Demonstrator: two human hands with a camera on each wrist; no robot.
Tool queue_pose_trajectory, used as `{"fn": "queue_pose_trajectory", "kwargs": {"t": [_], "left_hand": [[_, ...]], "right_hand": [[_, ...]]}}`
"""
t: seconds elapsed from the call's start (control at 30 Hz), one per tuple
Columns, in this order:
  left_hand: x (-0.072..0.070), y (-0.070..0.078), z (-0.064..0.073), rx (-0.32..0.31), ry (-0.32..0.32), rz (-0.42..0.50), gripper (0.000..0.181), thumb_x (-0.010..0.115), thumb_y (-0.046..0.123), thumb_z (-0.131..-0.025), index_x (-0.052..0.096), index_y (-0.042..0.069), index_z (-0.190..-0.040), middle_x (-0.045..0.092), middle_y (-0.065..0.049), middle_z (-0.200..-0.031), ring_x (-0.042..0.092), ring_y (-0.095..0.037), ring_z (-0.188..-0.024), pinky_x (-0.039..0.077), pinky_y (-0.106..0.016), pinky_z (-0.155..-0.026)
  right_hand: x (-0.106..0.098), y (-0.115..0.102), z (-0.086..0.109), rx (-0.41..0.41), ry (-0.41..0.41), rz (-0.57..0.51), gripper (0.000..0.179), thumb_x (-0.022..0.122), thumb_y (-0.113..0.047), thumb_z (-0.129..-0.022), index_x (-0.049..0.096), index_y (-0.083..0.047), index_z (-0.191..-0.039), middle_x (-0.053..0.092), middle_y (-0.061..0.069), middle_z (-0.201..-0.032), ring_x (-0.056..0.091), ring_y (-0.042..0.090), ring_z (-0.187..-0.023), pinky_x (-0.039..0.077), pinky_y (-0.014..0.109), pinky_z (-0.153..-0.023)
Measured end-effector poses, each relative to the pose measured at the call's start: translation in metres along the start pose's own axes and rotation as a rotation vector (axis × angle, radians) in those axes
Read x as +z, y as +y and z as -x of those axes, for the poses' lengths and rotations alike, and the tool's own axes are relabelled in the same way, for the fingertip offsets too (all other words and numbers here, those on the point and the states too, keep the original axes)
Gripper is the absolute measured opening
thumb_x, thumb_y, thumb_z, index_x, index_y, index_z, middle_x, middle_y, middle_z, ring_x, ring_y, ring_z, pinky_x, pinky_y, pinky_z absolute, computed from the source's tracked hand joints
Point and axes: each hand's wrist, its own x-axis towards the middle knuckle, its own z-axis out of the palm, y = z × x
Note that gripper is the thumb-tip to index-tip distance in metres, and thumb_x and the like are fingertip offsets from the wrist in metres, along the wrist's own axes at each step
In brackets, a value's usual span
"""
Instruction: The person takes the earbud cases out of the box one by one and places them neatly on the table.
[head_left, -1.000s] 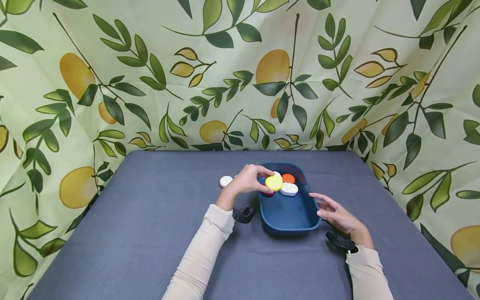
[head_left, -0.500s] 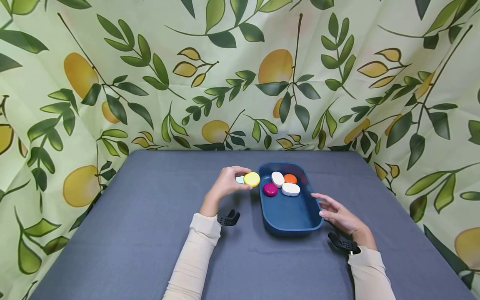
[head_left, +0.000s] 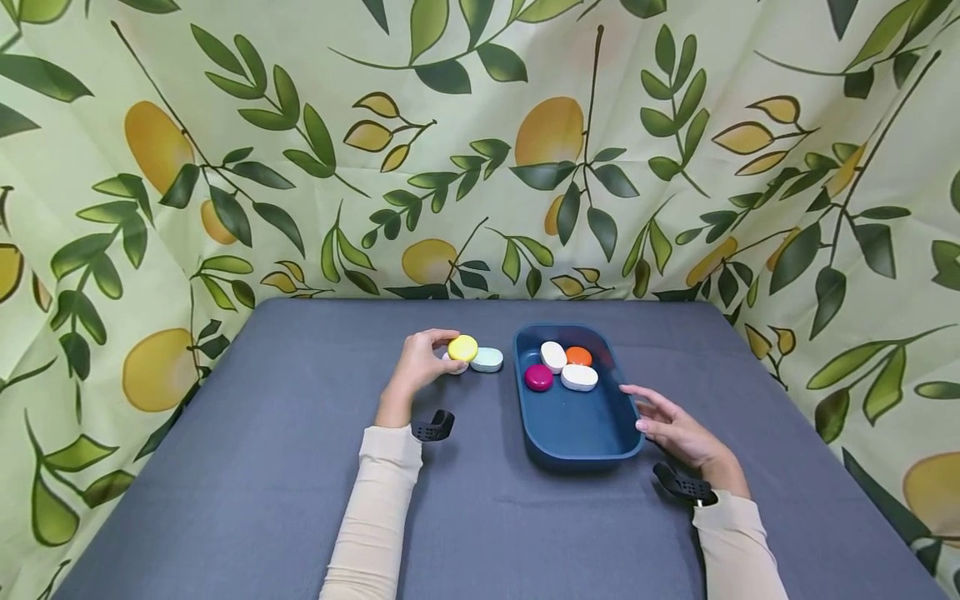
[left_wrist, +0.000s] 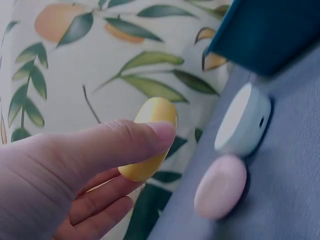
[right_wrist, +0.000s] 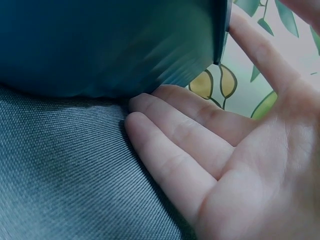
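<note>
The yellow piece (head_left: 462, 348) has moved from above the blue bin (head_left: 579, 423) to over the bench (head_left: 262, 467), pinched in the left hand (head_left: 420, 364); the right hand (head_left: 684, 435), fingers relaxed, touches the bin.

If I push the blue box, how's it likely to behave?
The blue box would probably slide rather than tip, given its low, wide shape on the table. Its crisp edges suggest it's stiff. The pieces inside may shift, with bare box bottom beside them.

yellow disc (head_left: 462, 347): pinched in left hand (head_left: 418, 362) | blue bin (head_left: 579, 421): upright, touched by right hand (head_left: 684, 432)
</note>
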Motion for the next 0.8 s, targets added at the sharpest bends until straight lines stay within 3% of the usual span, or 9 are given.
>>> {"fn": "queue_pose_trajectory", "kwargs": {"t": [0.1, 0.17, 0.43, 0.5, 0.67, 0.8], "left_hand": [[-0.004, -0.011, 0.0, -0.023, 0.045, -0.019, 0.05, 0.081, 0.007, -0.073, 0.065, -0.002, -0.12, 0.067, -0.021, -0.122, 0.065, -0.035, -0.114, 0.051, -0.044, -0.101], [-0.006, -0.018, 0.001, -0.028, 0.075, -0.021, 0.05, 0.081, 0.004, -0.072, 0.065, -0.004, -0.119, 0.067, -0.023, -0.121, 0.065, -0.035, -0.113, 0.051, -0.044, -0.101], [-0.005, -0.036, 0.005, -0.077, 0.106, -0.053, 0.048, 0.079, 0.002, -0.074, 0.064, -0.007, -0.118, 0.065, -0.026, -0.121, 0.063, -0.039, -0.113, 0.05, -0.047, -0.1], [-0.004, -0.039, 0.006, -0.097, 0.111, -0.057, 0.048, 0.079, 0.002, -0.074, 0.064, -0.007, -0.119, 0.065, -0.026, -0.122, 0.062, -0.039, -0.113, 0.05, -0.047, -0.1], [-0.004, -0.046, 0.007, -0.128, 0.148, -0.058, 0.05, 0.079, 0.001, -0.073, 0.064, -0.007, -0.119, 0.065, -0.027, -0.121, 0.063, -0.038, -0.112, 0.05, -0.046, -0.099], [-0.004, -0.049, 0.007, -0.15, 0.154, -0.078, 0.05, 0.079, 0.0, -0.073, 0.063, -0.007, -0.12, 0.065, -0.027, -0.121, 0.063, -0.038, -0.113, 0.049, -0.046, -0.101]], "right_hand": [[-0.001, 0.001, -0.001, 0.0, -0.005, -0.023, 0.055, 0.057, -0.02, -0.094, 0.039, -0.026, -0.146, 0.04, -0.02, -0.132, 0.049, -0.014, -0.11, 0.046, 0.013, -0.09], [-0.002, 0.001, -0.001, -0.01, -0.013, -0.031, 0.054, 0.056, -0.019, -0.095, 0.039, -0.027, -0.145, 0.041, -0.02, -0.132, 0.05, -0.015, -0.109, 0.047, 0.012, -0.09], [-0.001, 0.001, -0.001, -0.005, -0.012, -0.026, 0.055, 0.056, -0.018, -0.095, 0.037, -0.025, -0.146, 0.034, 0.014, -0.149, 0.05, -0.013, -0.109, 0.047, 0.013, -0.09], [-0.001, 0.001, -0.001, -0.004, -0.009, -0.025, 0.055, 0.056, -0.018, -0.095, 0.038, -0.024, -0.146, 0.035, 0.013, -0.148, 0.051, -0.013, -0.109, 0.047, 0.013, -0.089], [-0.001, 0.001, -0.001, -0.003, -0.006, -0.04, 0.054, 0.056, -0.017, -0.095, 0.038, -0.024, -0.146, 0.04, -0.006, -0.138, 0.052, -0.013, -0.108, 0.048, 0.013, -0.089], [-0.002, 0.001, -0.001, -0.016, -0.014, -0.039, 0.055, 0.055, -0.017, -0.096, 0.036, -0.022, -0.147, 0.04, -0.002, -0.14, 0.052, -0.013, -0.109, 0.048, 0.014, -0.089]]}}
